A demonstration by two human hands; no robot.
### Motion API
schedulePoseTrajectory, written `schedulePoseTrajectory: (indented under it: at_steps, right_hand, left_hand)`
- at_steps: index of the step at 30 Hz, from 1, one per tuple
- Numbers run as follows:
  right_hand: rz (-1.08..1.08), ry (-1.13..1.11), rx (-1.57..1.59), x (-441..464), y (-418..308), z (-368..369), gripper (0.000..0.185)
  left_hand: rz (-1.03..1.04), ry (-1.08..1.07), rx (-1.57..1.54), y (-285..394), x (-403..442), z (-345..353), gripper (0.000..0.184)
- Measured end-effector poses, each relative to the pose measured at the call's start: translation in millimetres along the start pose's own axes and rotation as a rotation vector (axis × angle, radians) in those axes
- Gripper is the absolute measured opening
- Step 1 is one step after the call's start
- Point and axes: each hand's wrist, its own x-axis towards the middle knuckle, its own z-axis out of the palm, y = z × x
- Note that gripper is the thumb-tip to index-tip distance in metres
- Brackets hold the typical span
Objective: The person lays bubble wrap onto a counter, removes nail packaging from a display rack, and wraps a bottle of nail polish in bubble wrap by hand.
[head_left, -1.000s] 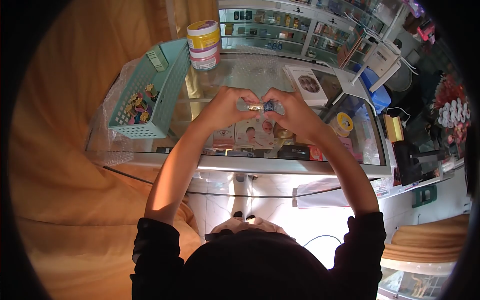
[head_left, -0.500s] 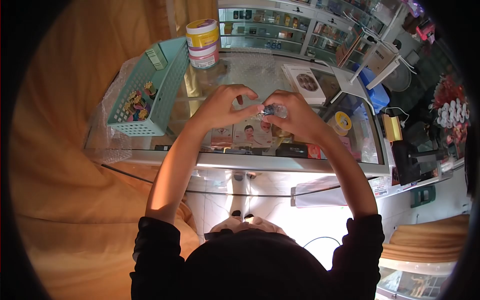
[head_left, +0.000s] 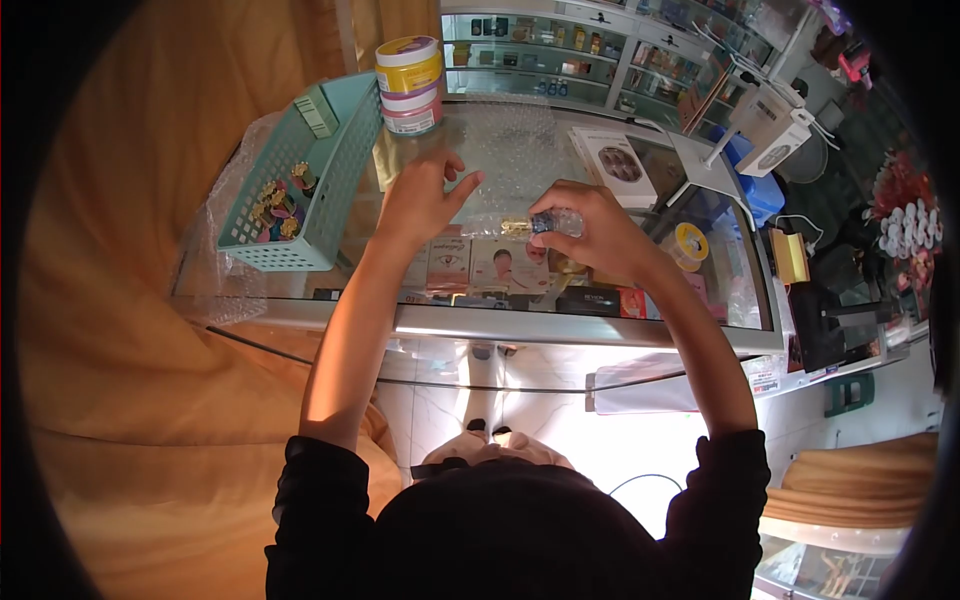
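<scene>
My right hand pinches a small bundle in clear bubble wrap, with a gold end facing left and a dark blue middle. Up and to the left of it, my left hand hangs over the glass counter, holding nothing, its thumb stretched out and its fingers curled apart from the thumb. A clear strip of wrap trails left from the bundle. Below the hands, flat boxes with printed faces show through the glass.
A mint basket with small gold-topped items and a box stands at the left. Beside it are two stacked jars. A white box, a yellow-labelled roll and a white stand are at the right. Bubble wrap lies at the back.
My left hand has let go of the bundle and moved left, away from it. My right hand still holds the bundle, its gold end now uncovered by fingers.
</scene>
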Motion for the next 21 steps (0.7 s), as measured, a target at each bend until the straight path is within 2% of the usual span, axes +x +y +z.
schedulePoseTrajectory:
  at_steps: [2, 3, 6, 8, 9, 11, 12, 14, 15, 17, 18, 20, 21]
  right_hand:
    - [0.004, 0.004, 0.003, -0.9, -2.1, 0.5, 0.027]
    - [0.005, 0.007, 0.021, -0.7, -1.7, 0.5, 0.027]
    - [-0.007, 0.012, 0.036, 1.2, 3.4, 0.3, 0.026]
    - [-0.020, 0.014, 0.032, 3.7, 9.5, 0.6, 0.026]
    - [-0.033, 0.007, 0.034, 5.7, 11.8, 0.5, 0.026]
    - [-0.044, 0.003, 0.034, 7.1, 13.1, -1.7, 0.026]
    - [-0.017, -0.025, 0.016, 8.1, 10.5, -3.4, 0.026]
    - [0.006, -0.053, 0.000, 10.6, 10.2, -4.3, 0.026]
    - [0.015, -0.058, 0.005, 11.6, 12.7, -3.7, 0.026]
    - [0.024, -0.063, 0.008, 13.5, 17.7, -3.6, 0.026]
    - [0.013, -0.062, 0.017, 14.7, 19.3, -4.2, 0.026]
    - [0.002, -0.063, 0.026, 14.8, 20.2, -5.1, 0.027]
    - [0.004, -0.081, -0.010, 15.2, 18.5, -6.6, 0.025]
  left_hand:
    - [-0.135, -0.147, 0.144, 3.4, -1.3, -6.5, 0.025]
    - [-0.137, -0.148, 0.145, 1.5, -2.0, -4.0, 0.025]
    - [-0.037, -0.196, 0.026, -5.1, -0.8, 4.8, 0.027]
    - [-0.278, -0.272, -0.255, -6.5, 0.6, 4.8, 0.028]
    - [-0.276, -0.271, -0.254, -3.4, 0.3, 1.3, 0.028]
    - [-0.270, -0.183, -0.045, 4.5, -0.6, -6.4, 0.026]
    - [-0.268, -0.183, -0.045, 1.9, 0.6, -3.5, 0.026]
    - [0.052, 0.101, -0.142, -6.4, 3.3, 3.3, 0.021]
    - [0.052, 0.102, -0.140, -2.8, 3.1, 2.7, 0.021]
    - [0.075, -0.198, -0.583, 5.5, 2.4, 3.4, 0.032]
    - [0.077, -0.197, -0.583, 5.9, 1.3, 4.5, 0.032]
    - [-0.027, -0.393, -0.546, 4.8, -1.8, 7.1, 0.045]
    - [-0.026, -0.392, -0.546, 5.6, -2.2, 5.8, 0.045]
